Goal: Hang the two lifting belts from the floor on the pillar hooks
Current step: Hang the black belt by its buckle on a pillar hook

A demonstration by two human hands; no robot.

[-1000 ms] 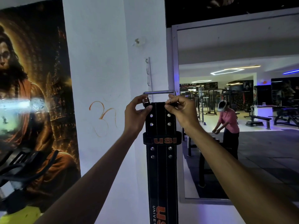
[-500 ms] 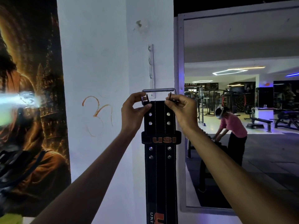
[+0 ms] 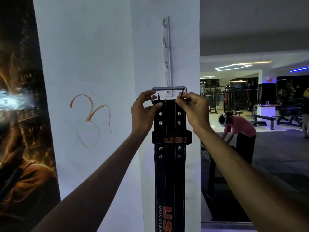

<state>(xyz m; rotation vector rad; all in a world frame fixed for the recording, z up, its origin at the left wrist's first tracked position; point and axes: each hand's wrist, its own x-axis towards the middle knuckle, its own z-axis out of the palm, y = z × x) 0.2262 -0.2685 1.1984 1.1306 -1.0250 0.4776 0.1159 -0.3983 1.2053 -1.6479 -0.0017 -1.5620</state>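
Head view: both arms reach up to a white pillar (image 3: 103, 64). The left hand (image 3: 143, 113) pinches the upper left corner of a black lifting belt (image 3: 169, 164), its thumb laid across the belt's front just below the top edge and its fingers curled behind. The right hand (image 3: 192, 109) is closed on the upper right corner, its fingertips pinched at a thin metal prong of the buckle (image 3: 169, 88). The buckle's grey bar runs level just above and between the two hands, and it lies across the lower end of a white hook rail (image 3: 167, 52) fixed upright on the pillar face (whether the bar sits on a hook or only in front of the rail cannot be told). The rail's small hooks climb straight up above the hands.

Below the hands the belt hangs straight down flat against the pillar, with rows of silver rivets, a black keeper loop lettered USI in orange just under the wrists, and more orange lettering near the frame's lower edge. The belt's lower end runs out of view.

Left of the left hand an orange drawn symbol (image 3: 91, 114) marks the pillar, and farther left hangs a dark poster (image 3: 20, 131). Right of the right hand, well beyond it, a person in a pink shirt (image 3: 239, 131) bends forward among gym benches.
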